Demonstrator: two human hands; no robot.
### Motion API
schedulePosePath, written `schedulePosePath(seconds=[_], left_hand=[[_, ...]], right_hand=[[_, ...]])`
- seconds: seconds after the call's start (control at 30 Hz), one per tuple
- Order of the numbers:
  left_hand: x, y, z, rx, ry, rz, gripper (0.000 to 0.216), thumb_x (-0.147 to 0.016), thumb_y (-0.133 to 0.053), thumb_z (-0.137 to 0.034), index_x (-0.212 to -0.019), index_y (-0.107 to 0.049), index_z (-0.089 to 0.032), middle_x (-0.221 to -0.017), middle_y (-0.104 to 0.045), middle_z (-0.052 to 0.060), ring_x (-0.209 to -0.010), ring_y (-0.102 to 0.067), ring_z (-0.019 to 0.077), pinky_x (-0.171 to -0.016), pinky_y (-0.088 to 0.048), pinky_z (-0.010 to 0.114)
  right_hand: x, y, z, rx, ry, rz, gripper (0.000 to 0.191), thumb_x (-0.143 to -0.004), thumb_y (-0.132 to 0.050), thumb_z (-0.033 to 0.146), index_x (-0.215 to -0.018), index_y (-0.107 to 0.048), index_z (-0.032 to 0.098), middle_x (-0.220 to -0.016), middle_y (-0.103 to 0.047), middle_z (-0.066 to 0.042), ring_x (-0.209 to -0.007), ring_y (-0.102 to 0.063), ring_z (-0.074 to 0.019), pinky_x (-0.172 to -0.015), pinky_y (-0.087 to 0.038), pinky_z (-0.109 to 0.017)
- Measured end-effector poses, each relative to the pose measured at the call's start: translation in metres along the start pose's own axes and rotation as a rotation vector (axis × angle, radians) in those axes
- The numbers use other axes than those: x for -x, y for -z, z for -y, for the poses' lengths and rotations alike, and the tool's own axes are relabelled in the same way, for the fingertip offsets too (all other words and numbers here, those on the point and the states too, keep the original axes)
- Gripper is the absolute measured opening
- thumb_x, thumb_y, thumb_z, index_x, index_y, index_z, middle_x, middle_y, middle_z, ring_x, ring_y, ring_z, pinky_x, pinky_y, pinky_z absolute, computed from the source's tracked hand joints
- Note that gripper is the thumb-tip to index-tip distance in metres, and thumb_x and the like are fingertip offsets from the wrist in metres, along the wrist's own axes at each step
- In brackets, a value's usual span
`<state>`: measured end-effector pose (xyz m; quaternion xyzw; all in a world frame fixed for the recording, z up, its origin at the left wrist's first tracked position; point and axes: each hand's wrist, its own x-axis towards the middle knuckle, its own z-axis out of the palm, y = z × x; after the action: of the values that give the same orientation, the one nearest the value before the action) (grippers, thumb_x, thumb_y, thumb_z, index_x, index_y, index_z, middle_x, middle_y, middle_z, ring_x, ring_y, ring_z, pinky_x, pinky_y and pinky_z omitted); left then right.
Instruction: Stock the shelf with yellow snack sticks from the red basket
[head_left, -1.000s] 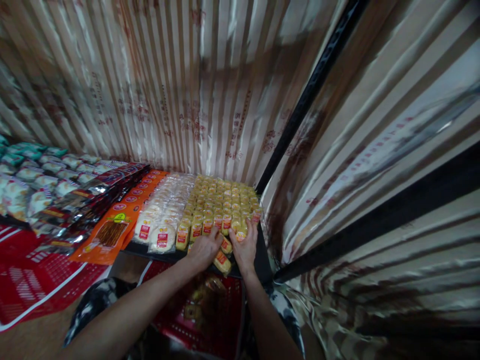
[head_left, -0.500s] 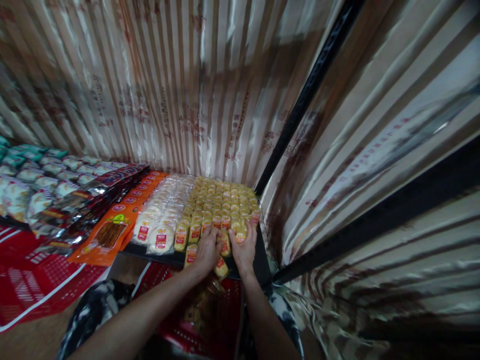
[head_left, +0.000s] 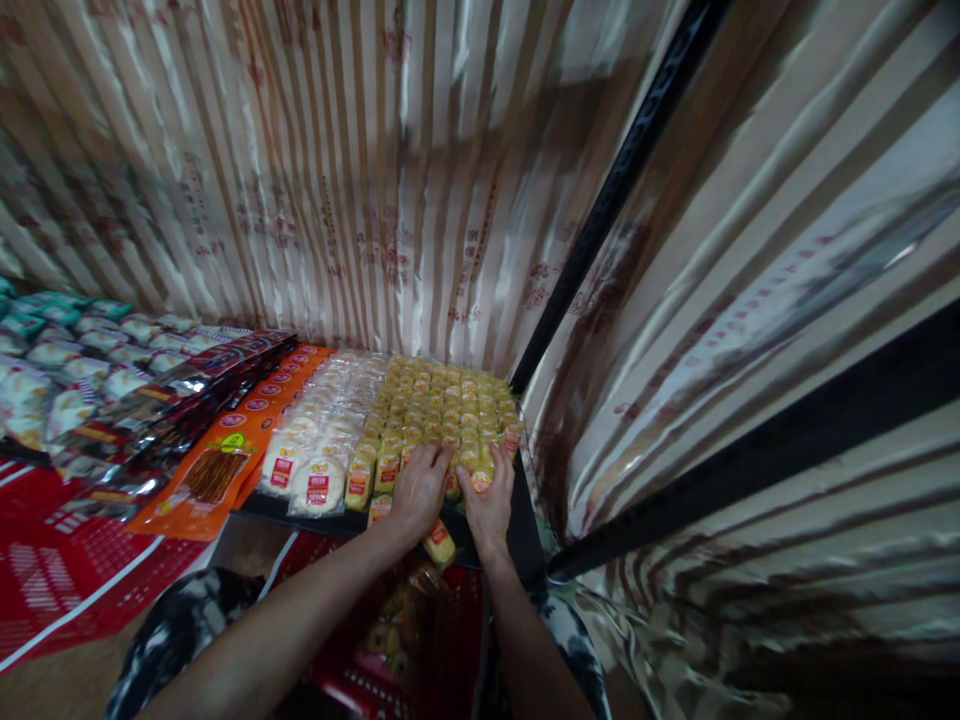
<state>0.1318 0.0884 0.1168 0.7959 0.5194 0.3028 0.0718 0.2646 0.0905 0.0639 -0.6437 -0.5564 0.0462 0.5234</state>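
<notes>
Small yellow cakes in clear wrappers [head_left: 420, 400] stand in tight rows at the right end of a dark shelf [head_left: 517, 540]. My right hand [head_left: 489, 510] grips one wrapped yellow cake with a red label [head_left: 481, 480] at the front of the rows, thumb on its left and fingers on its right. Close by on the left, my left hand [head_left: 418, 490] curves its fingers onto the front row, against another wrapped yellow cake [head_left: 451, 487]; its fingertips are partly hidden. A loose yellow cake [head_left: 439, 543] lies at the shelf's front edge below my left wrist.
White wrapped cakes [head_left: 317, 485] fill rows to the left, beside an orange snack packet [head_left: 214, 478] and dark shiny packets [head_left: 150, 420]. Red baskets [head_left: 67, 570] stand below; one holds more packs. A black post [head_left: 577, 260] rises at the shelf's right corner, before striped sheeting [head_left: 420, 180].
My left fingers have shifted up and forward over the front row. My right hand stays on its cake, pressed slightly farther down. The view has moved a little.
</notes>
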Motion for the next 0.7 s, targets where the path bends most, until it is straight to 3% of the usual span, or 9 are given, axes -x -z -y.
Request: schedulePosePath(seconds=[0.13, 0.3, 0.7], left_hand=[[-0.005, 0.004, -0.004, -0.067, -0.016, 0.027, 0.035, -0.086, -0.041, -0.012, -0.119, -0.049, -0.014, -0.11, -0.055, 0.011, -0.104, -0.05, 0.0218, -0.09, -0.045, 0.038], [-0.012, -0.001, -0.006, 0.0, 0.074, 0.072, 0.035, -0.086, -0.04, -0.014, -0.12, -0.047, -0.015, -0.109, -0.051, 0.012, -0.098, -0.054, 0.0201, -0.083, -0.048, 0.034], [-0.009, -0.004, 0.005, 0.177, 0.094, 0.076, 0.039, -0.082, -0.04, -0.008, -0.121, -0.04, -0.015, -0.112, -0.049, 0.011, -0.099, -0.055, 0.0188, -0.086, -0.047, 0.033]], right_hand=[[0.0, -0.001, 0.0, 0.003, 0.02, -0.001, 0.068, -0.074, -0.055, 0.054, -0.126, -0.041, 0.013, -0.13, -0.042, -0.017, -0.125, -0.036, -0.0263, -0.102, -0.032, -0.044], [0.0, -0.001, -0.001, 0.012, 0.006, 0.01, 0.069, -0.073, -0.055, 0.055, -0.127, -0.039, 0.016, -0.131, -0.041, -0.016, -0.126, -0.035, -0.0271, -0.103, -0.031, -0.046], [0.002, -0.001, 0.001, 0.089, 0.024, 0.039, 0.075, -0.072, -0.057, 0.055, -0.132, -0.035, 0.014, -0.135, -0.036, -0.018, -0.127, -0.032, -0.0297, -0.1, -0.032, -0.047]])
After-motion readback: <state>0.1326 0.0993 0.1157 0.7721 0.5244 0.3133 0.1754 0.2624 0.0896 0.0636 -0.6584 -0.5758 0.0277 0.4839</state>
